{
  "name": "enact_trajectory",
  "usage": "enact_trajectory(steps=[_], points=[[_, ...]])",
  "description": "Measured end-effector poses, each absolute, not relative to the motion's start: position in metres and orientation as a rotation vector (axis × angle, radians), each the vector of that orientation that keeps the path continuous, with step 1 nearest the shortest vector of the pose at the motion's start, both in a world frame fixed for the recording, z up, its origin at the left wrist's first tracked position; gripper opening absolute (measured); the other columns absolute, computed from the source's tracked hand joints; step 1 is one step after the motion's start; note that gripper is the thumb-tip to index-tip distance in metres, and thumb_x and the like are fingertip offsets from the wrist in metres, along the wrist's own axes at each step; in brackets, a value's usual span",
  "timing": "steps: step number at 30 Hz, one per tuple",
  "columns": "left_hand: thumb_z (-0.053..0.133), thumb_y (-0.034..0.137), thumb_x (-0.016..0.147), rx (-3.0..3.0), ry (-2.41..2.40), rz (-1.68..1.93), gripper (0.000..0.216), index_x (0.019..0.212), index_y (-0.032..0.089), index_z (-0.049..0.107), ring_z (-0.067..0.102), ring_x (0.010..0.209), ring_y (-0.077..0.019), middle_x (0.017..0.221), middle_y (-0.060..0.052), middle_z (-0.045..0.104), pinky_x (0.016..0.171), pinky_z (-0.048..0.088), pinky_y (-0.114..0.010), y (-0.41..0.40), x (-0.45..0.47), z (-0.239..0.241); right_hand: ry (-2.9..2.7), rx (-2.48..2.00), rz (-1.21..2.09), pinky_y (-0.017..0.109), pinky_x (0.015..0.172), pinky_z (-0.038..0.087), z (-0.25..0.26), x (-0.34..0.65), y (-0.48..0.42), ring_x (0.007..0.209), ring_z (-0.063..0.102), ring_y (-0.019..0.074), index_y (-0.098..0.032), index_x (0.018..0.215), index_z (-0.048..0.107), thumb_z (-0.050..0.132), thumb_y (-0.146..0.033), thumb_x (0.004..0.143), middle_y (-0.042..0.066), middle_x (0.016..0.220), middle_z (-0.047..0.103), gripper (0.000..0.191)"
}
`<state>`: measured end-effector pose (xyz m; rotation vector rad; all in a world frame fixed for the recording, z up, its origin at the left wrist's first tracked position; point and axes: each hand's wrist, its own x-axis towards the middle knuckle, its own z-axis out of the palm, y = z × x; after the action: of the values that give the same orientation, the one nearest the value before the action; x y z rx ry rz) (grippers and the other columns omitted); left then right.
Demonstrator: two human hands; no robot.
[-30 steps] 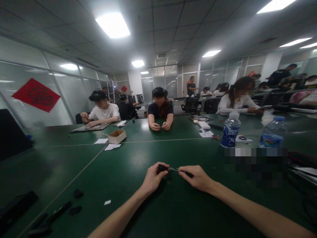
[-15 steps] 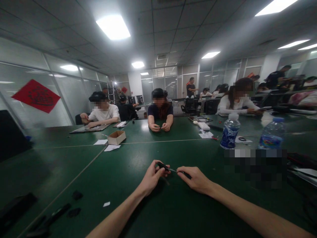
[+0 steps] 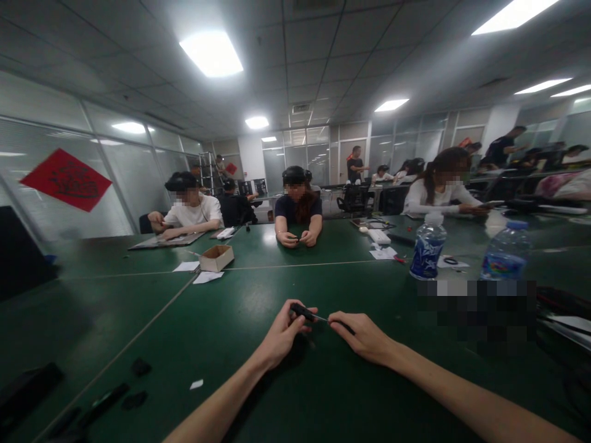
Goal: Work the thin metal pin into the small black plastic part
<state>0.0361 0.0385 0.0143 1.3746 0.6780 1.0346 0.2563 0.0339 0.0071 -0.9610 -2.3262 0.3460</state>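
Over the green table, my left hand (image 3: 282,329) is closed around a small black part (image 3: 302,312), pinched between thumb and fingers. My right hand (image 3: 364,335) grips a screwdriver (image 3: 322,319) whose dark handle lies mostly inside the palm. Its thin metal shaft points left and reaches the right end of the black part. Whether the tip sits inside the part or only touches it, I cannot tell.
Several black pieces (image 3: 133,400) and a white scrap (image 3: 196,384) lie at left. A small cardboard box (image 3: 217,258) stands farther back. Two bottles, one blue-labelled (image 3: 427,249) and one blue-capped (image 3: 506,252), stand at right. A person (image 3: 298,212) sits opposite.
Both hands keep their hold, with the black part and the screwdriver nearly in place. The whole view has shifted very slightly.
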Motion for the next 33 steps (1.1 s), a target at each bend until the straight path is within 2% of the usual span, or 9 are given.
enact_trajectory(steps=[24, 29, 33], points=[[0.059, 0.043, 0.079, 1.368, 0.701, 1.043, 0.034, 0.099, 0.019, 0.05, 0.056, 0.101, -0.0224, 0.113, -0.012, 0.06, 0.084, 0.044, -0.037, 0.0404, 0.0358, 0.0103, -2.266, -0.972, 0.274, 0.025, 0.064, 0.048, 0.0094, 0.2545, 0.0323, 0.073, 0.062, 0.0156, -0.019, 0.1, 0.059, 0.037, -0.033, 0.095, 0.004, 0.087, 0.066, 0.026], [0.058, 0.041, 0.08, 1.313, 0.673, 1.05, 0.029, 0.096, 0.017, 0.053, 0.056, 0.082, -0.017, 0.094, -0.006, 0.057, 0.071, 0.045, -0.03, 0.0435, 0.0356, 0.0085, -2.232, -1.013, 0.252, 0.024, 0.064, 0.048, 0.011, 0.2542, 0.0315, 0.072, 0.061, 0.015, -0.018, 0.1, 0.059, 0.036, -0.032, 0.096, 0.004, 0.085, 0.065, 0.027], [0.056, 0.04, 0.081, 1.208, 0.685, 0.993, 0.032, 0.102, 0.016, 0.054, 0.05, 0.062, -0.0108, 0.079, -0.002, 0.054, 0.059, 0.038, -0.025, 0.0458, 0.0349, 0.0074, -2.358, -0.908, 0.239, 0.024, 0.067, 0.047, 0.0054, 0.2552, 0.034, 0.074, 0.061, 0.0143, -0.019, 0.103, 0.059, 0.038, -0.032, 0.095, 0.004, 0.088, 0.066, 0.026]])
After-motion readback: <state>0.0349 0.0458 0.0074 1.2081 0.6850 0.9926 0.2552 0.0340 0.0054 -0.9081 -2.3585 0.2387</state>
